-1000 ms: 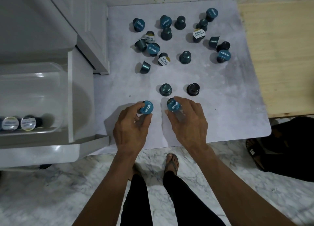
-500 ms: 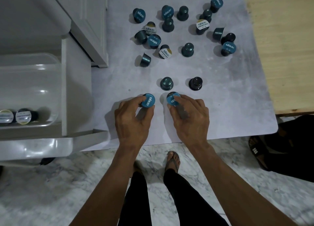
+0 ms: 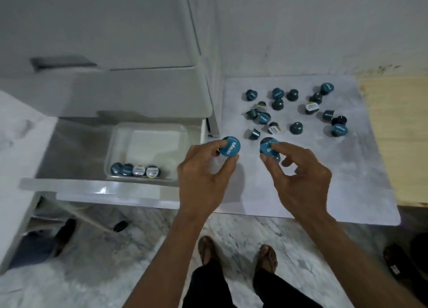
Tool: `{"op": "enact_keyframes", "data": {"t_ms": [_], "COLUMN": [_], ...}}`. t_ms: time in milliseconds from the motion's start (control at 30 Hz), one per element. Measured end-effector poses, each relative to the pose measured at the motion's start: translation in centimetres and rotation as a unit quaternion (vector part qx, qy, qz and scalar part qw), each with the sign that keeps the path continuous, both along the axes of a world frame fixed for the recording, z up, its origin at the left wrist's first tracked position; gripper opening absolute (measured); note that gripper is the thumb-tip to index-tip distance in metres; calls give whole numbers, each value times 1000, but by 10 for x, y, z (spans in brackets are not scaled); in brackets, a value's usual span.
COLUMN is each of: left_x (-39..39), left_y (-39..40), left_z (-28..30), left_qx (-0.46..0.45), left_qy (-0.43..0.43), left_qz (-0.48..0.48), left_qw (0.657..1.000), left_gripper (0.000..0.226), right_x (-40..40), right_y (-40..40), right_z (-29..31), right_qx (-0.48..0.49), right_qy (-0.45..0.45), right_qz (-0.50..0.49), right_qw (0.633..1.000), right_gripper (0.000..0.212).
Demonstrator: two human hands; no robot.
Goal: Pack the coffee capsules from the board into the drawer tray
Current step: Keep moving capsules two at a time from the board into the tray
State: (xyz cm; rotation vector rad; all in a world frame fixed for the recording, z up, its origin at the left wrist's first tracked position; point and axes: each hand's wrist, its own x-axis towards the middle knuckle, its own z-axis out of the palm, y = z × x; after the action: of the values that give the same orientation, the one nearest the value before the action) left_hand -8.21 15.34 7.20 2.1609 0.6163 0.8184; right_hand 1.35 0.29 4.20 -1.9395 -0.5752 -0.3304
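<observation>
the left hand [image 3: 203, 180] pinches a round blue-lidded coffee capsule [image 3: 229, 146] between thumb and curled fingertips, its lid printed with white lettering too small to read surely. the right hand [image 3: 301, 180] pinches a second blue-lidded capsule [image 3: 268, 146] the same way, with another dark capsule seemingly tucked beneath it. both are raised over the near left part of the pale grey marbled board [image 3: 347, 180]. at 12 to 2 o'clock from the hands, loose teal and dark capsules [image 3: 296, 128] lie scattered, some with white-and-yellow labels. at 9 o'clock, the clear plastic drawer tray [image 3: 146, 131] holds four capsules in a row [image 3: 135, 169] along its near edge inside the white open drawer [image 3: 92, 192].
</observation>
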Motion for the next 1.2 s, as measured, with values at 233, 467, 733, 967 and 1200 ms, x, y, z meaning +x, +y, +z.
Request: {"op": "enact_keyframes", "data": {"t_ms": [233,467,733,967,1200], "left_x": [-58,-70,-36,-22,-18], "left_y": [123,231,255,262,260], "left_z": [23,-12,-67,-85,-92], "left_qx": [16,39,-8,-36,-77], "left_qy": [130,273,353,385,352], "left_qz": [27,-63,-194,-195,-232], "left_qw": [991,959,915,901,903], "left_gripper": [29,27,25,23,22], "right_x": [-35,-54,-57,-52,-46], "right_y": [95,193,229,246,246], "right_z": [25,-1,-29,-42,-43], "right_qx": [-19,-219,-411,-485,-500], "right_qy": [15,79,33,83,119], "right_qz": [138,181,163,186,193], "right_qw": [990,956,896,851,836], "right_gripper": [25,19,19,18,18]}}
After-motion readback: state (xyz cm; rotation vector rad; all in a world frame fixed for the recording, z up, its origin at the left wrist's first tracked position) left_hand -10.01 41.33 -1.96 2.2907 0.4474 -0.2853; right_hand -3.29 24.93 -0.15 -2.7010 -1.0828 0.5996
